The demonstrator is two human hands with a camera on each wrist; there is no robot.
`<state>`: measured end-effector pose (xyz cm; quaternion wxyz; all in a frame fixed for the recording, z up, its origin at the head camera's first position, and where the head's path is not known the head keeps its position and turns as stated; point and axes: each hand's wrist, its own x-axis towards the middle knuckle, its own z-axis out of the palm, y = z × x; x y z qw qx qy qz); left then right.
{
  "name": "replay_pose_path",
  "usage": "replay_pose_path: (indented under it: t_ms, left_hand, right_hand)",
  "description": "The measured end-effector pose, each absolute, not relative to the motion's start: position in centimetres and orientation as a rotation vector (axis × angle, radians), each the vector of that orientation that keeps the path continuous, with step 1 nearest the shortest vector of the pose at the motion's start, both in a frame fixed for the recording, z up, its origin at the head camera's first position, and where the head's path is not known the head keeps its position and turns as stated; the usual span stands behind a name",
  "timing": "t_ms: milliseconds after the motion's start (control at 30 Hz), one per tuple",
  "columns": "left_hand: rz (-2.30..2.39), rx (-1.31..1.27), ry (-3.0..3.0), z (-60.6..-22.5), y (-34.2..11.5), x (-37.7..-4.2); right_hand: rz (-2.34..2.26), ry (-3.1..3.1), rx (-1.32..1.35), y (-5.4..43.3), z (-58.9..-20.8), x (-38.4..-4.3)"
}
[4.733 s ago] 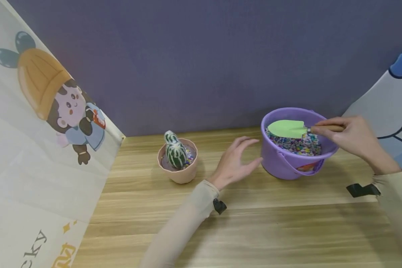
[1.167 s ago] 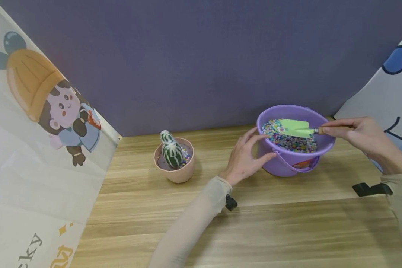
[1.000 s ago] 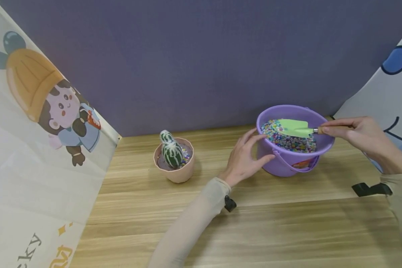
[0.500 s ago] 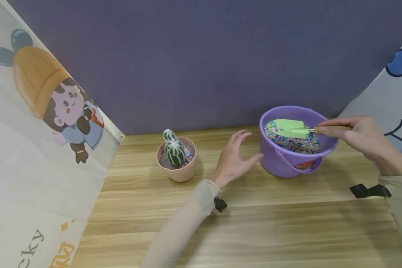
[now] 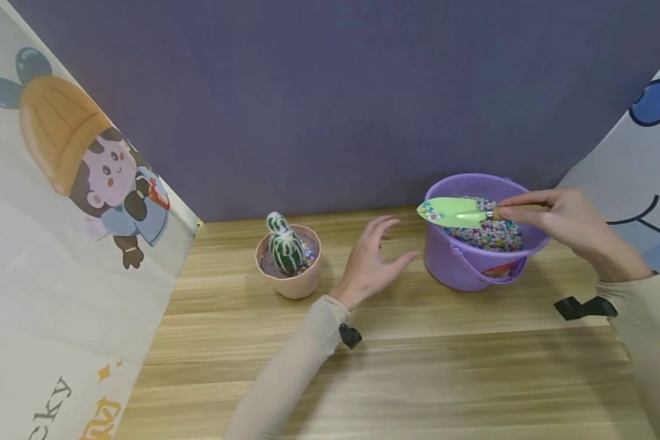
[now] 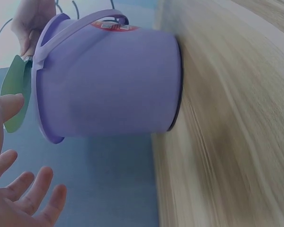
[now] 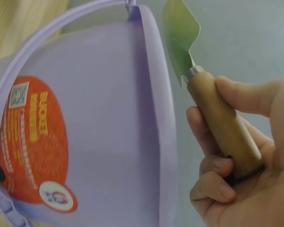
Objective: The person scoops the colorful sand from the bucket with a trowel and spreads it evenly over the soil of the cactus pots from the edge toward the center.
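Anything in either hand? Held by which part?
Right hand grips the trowel by its wooden handle. Left hand holds nothing.

BUCKET (image 7: 44, 107), says the orange-red label (image 7: 49, 153) on the purple bucket (image 7: 104, 109), QR code (image 7: 19, 95) right alongside, and there's "cky" (image 5: 51, 408) on the white panel (image 5: 27, 318)!

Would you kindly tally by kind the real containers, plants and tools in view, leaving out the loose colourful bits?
Containers: 2 (purple bucket, peach pot)
Plants: 1 (cactus)
Tools: 1 (green trowel, held in the right hand)
Total: 4
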<state>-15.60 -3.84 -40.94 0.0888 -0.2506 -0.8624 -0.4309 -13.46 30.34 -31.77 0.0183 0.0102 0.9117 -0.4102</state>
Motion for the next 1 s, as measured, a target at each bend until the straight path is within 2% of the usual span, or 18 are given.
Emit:
replay_pose_path:
  t_ms: [633,1000]
  left_hand:
    - [-1.357,-0.693,-2.549,-40.5,-6.7,-14.9]
    - [-1.330,-0.718,-2.520,-40.5,-8.8,-14.3]
  right_hand:
    - [-1.326,2.788,-0.054,26.9,-31.1,-13.5]
    - [-1.208,2.818,-0.031,25.1,-30.9,-13.9]
